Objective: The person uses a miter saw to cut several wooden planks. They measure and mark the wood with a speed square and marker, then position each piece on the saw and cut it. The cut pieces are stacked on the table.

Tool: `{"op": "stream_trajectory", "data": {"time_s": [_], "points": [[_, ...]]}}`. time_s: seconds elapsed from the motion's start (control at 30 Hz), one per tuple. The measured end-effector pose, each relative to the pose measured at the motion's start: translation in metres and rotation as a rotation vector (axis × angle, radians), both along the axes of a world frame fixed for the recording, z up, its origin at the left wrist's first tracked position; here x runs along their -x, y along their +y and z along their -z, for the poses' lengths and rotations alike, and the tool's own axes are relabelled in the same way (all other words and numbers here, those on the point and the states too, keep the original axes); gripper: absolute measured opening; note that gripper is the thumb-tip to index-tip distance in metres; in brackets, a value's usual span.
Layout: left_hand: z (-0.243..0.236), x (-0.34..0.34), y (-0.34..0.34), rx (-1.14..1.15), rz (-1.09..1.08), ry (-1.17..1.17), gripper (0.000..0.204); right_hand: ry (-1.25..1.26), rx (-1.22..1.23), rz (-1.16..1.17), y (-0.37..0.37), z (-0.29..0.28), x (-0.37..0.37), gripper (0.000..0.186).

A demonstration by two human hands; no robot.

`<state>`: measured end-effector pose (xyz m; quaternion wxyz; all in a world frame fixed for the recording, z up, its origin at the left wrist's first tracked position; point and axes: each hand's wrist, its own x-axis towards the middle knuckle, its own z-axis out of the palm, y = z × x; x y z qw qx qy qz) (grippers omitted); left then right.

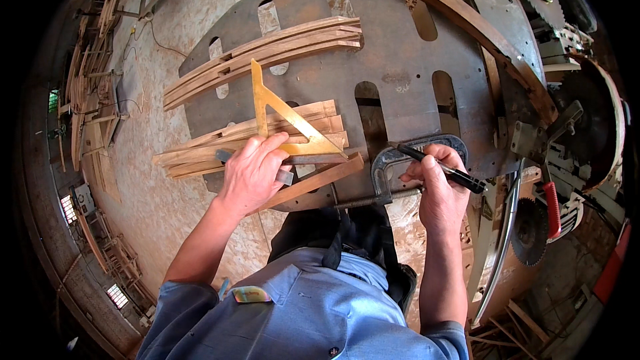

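Observation:
My left hand (pixel 252 170) is closed on a yellow triangular set square (pixel 293 119), which lies across a bundle of wooden strips (pixel 320 110). A dark, narrow edge (pixel 319 159) runs along the square's near side; a small grey piece (pixel 285 177) pokes out beneath my fingers. One loose wooden strip (pixel 327 177) slants out at the near side of the bundle. In my right hand (pixel 441 193) is a black pen (pixel 463 177), its tip pointing left above a G-clamp (pixel 381 167) at the table's near edge.
The slotted metal table (pixel 393 60) carries a second bundle of notched wooden strips (pixel 267 50) farther away. A long curved wooden piece (pixel 460 13) arcs across its far right. Saw blades (pixel 530 230) and a red handle (pixel 552 210) stand at the right. Timber racks (pixel 87 80) line the left.

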<state>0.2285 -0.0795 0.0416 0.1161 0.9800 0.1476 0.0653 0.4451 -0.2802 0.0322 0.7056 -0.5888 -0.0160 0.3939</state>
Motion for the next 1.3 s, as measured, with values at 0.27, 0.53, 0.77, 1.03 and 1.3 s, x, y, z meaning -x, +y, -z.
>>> {"op": "stream_trajectory", "data": {"time_s": [0.27, 0.53, 0.77, 1.03, 1.3], "points": [[-0.001, -0.001, 0.001, -0.004, 0.012, 0.022, 0.028, -0.181, 0.147, -0.237, 0.028, -0.002, 0.011, 0.015], [0.0, -0.001, 0.002, 0.003, 0.014, -0.014, 0.028, -0.316, 0.149, -0.405, 0.061, -0.002, 0.021, 0.016], [0.002, 0.0, 0.003, 0.022, 0.022, -0.037, 0.029, -0.311, 0.172, -0.464, 0.069, 0.003, 0.023, 0.017], [0.002, 0.0, 0.003, 0.031, 0.02, -0.036, 0.029, -0.378, 0.242, -0.524, 0.074, -0.004, 0.018, 0.019], [0.002, 0.001, 0.004, 0.04, 0.028, -0.039, 0.032, -0.478, 0.238, -0.556, 0.06, -0.009, 0.013, 0.018]]}}
